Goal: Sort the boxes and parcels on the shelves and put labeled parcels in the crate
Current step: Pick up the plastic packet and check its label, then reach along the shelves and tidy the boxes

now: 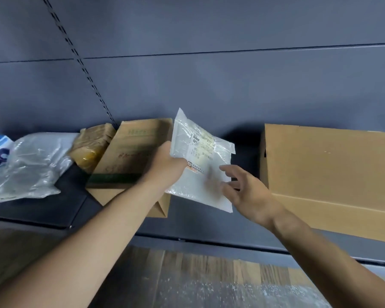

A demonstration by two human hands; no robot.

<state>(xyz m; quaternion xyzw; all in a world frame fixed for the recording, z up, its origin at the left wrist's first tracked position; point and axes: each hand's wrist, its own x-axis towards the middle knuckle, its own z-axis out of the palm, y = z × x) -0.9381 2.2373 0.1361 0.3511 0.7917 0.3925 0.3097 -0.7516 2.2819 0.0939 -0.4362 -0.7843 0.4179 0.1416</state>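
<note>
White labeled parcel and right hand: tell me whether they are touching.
Cannot tell. In the head view the right hand overlaps the parcel with spread fingers, but blur hides contact or gap. The left hand grips it.

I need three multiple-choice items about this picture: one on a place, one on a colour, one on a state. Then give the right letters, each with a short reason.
1. Where does the large cardboard box stand, seen from the white parcel?
A. to its left
B. to its right
C. underneath it

2. Which colour has the shelf's back wall?
A. red
B. yellow
C. grey-blue

3. In which state is the right hand?
A. open, fingers spread
B. gripping the cardboard box
C. out of view

Key:
1 B, the box fills the right side of the view.
2 C, the panels are dull grey-blue.
3 A, only the left hand grips the parcel.
</note>
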